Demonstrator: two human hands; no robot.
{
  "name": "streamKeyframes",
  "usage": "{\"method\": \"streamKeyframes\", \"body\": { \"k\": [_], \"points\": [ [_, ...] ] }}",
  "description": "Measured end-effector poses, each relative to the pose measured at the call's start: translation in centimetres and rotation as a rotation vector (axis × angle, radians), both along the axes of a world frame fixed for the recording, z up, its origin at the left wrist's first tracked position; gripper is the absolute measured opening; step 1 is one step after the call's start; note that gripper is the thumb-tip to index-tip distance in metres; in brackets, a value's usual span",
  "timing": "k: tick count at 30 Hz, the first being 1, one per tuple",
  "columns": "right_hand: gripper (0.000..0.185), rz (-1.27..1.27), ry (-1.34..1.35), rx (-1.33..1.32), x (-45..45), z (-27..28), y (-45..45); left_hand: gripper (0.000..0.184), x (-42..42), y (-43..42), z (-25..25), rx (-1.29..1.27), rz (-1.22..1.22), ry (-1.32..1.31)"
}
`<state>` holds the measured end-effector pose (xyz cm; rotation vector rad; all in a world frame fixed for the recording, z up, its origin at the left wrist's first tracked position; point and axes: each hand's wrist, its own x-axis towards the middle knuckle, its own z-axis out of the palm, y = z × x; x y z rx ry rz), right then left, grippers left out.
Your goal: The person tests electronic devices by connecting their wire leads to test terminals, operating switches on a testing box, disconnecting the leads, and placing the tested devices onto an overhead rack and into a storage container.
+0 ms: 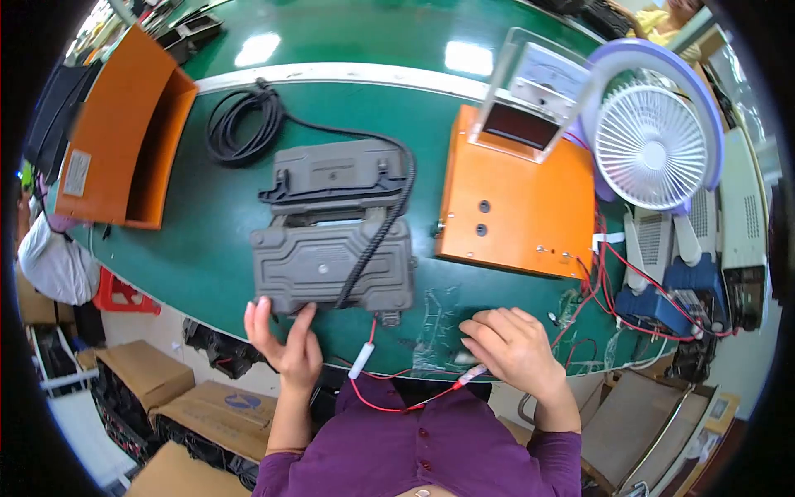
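Observation:
My left hand [290,344] has its fingers apart, the tips at the lower left edge of a grey ribbed plastic case [327,263]. A black cable [377,228] runs over the case to a coil at the upper left. My right hand [515,348] rests near the table's front edge with its fingers curled. A white-sleeved connector on a red wire [472,374] lies just below those fingers; whether they grip anything is hidden. Another white sleeve [360,361] on the red wire hangs at the front edge, below the case.
An orange box [517,199] with a clear-framed meter [538,95] stands right of the case. Further right are a white and purple fan [654,153], blue devices [654,306] and tangled red wires. An open orange housing [124,132] stands at left. Cardboard boxes [215,414] lie below.

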<state>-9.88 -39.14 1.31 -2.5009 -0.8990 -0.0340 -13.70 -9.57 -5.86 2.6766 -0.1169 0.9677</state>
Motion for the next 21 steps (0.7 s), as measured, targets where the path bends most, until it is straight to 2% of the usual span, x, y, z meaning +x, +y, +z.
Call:
{"method": "streamKeyframes", "body": {
  "k": [2,7,11,14,15,21],
  "points": [
    [0.019,-0.052,-0.059,0.046,0.3,0.9,-1.3,0.033,0.1,-0.1,0.1,-0.002,-0.002,0.000],
    [0.018,-0.365,-0.215,0.189,2.1,2.8,-5.3,0.035,0.0,0.1,-0.3,0.005,-0.006,-0.024],
    [0.013,-0.557,-0.143,0.277,3.8,2.9,-7.7,0.038,0.0,-0.1,-0.2,0.051,-0.033,-0.025],
    [0.010,-0.448,0.020,0.204,5.3,1.7,-8.4,0.039,0.2,-0.1,0.1,0.059,-0.066,-0.029],
    [0.010,-0.455,0.042,0.306,5.7,0.8,-8.4,0.039,0.3,-0.1,0.1,0.063,-0.070,-0.036],
    [0.010,-0.527,0.035,0.312,5.3,0.6,-7.9,0.040,0.5,-0.2,0.1,0.042,-0.078,-0.049]
  ]
}}
